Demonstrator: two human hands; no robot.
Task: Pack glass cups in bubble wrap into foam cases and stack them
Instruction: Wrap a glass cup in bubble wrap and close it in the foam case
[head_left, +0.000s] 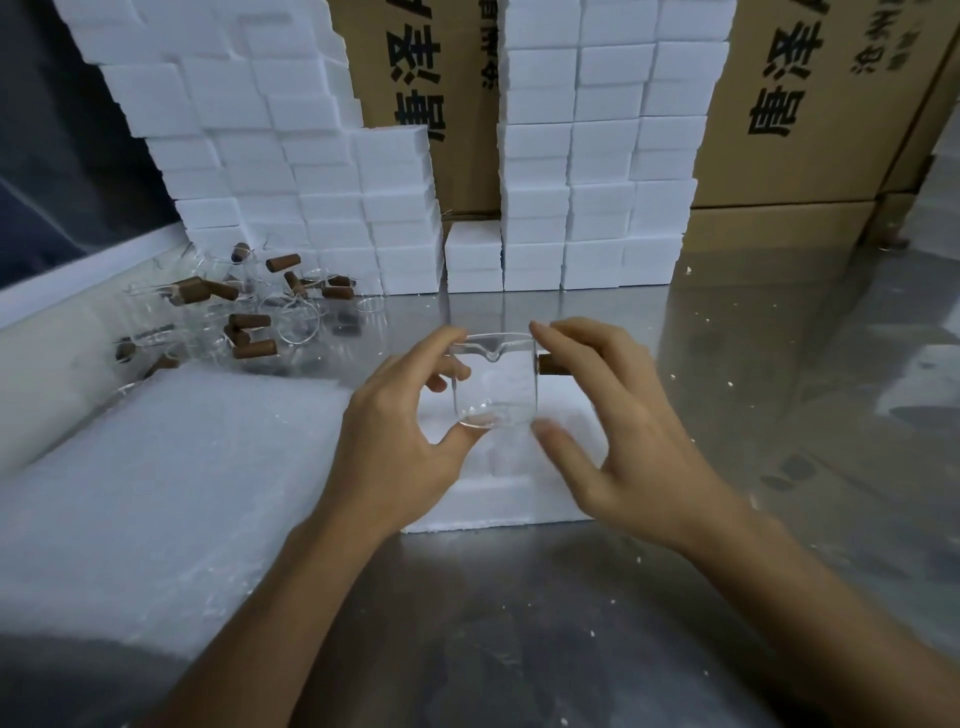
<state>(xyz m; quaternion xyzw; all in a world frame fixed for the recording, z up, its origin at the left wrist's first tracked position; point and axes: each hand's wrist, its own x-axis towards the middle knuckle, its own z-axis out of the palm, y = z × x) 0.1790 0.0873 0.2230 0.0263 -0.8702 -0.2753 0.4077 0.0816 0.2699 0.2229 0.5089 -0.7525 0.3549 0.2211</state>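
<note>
A clear glass cup (493, 382) with a pouring lip and a brown wooden handle stub on its right side hangs upright above an open white foam case (467, 499). My left hand (400, 431) pinches the cup's left side, thumb under the base and fingers at the rim. My right hand (613, 415) grips the right side, index finger on the rim and thumb near the base, covering most of the handle. A stack of bubble wrap sheets (156, 493) lies on the table to the left.
Several loose glass cups with brown handles (244, 312) lie in a heap at the back left. Stacked foam cases (311, 182) and a second stack (597, 171) stand behind, with cardboard boxes (810, 114) behind them. The metal table (519, 623) carries foam crumbs.
</note>
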